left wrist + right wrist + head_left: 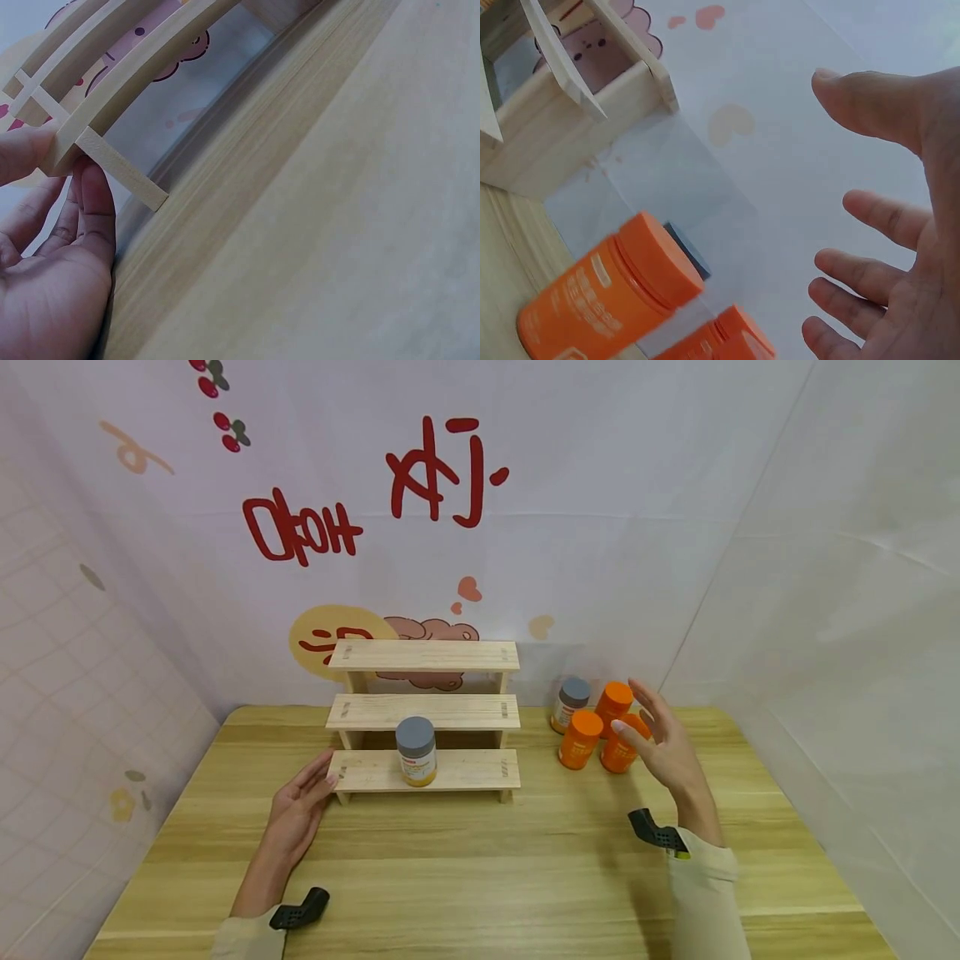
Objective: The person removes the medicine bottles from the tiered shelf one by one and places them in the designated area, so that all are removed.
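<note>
Orange bottles [597, 732], three of them, stand in a tight cluster on the tabletop [525, 860] to the right of a wooden rack [424, 714], with a grey-capped bottle [571, 702] just behind them near the back wall. The right hand [663, 745] hovers just beside this cluster, palm turned towards it, its fingers [870, 277] spread and straight and holding nothing. In the right wrist view two of the orange bottles appear below the open palm, apart from the fingertips, and the nearer one [607, 289] looks tilted because of the camera angle.

The left hand [296, 814] lies palm up on the tabletop at the rack's left end. Its fingers [94, 199] are nearly straight, and the tips touch the corner of the lowest step; they grip nothing.

The rack has three steps rising towards the wall. A jar [416, 752] with a grey lid and yellow label stands upright on the lowest step, a little left of its middle. The two upper steps carry nothing.

Behind the tabletop hangs a pale backdrop [480, 527] with red lettering and small cartoon shapes.
</note>
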The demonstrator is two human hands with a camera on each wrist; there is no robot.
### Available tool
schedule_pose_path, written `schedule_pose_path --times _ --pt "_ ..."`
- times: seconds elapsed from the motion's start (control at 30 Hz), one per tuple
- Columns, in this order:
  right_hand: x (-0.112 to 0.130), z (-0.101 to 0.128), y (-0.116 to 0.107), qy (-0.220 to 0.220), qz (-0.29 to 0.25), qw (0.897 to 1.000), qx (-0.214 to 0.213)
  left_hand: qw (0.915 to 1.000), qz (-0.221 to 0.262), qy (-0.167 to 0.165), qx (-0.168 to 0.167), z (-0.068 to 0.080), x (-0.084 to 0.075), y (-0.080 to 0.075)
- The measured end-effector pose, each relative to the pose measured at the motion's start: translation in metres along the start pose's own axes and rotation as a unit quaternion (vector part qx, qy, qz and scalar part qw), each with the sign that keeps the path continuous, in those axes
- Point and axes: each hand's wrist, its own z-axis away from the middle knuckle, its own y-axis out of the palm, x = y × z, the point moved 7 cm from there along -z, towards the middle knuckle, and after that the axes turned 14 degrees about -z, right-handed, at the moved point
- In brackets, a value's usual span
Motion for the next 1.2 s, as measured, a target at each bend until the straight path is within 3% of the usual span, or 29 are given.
schedule_pose_path --times 0.53,1.2 --pt "0.016 -0.006 0.055 -0.038 -0.003 0.997 0.068 1.0000 -0.002 -0.002 -0.002 -0.001 0.000 -0.001" --pt "0.024 -0.001 0.129 -0.067 -0.084 0.980 0.165 0.9999 0.010 -0.002 -0.008 -0.003 0.000 -0.001"
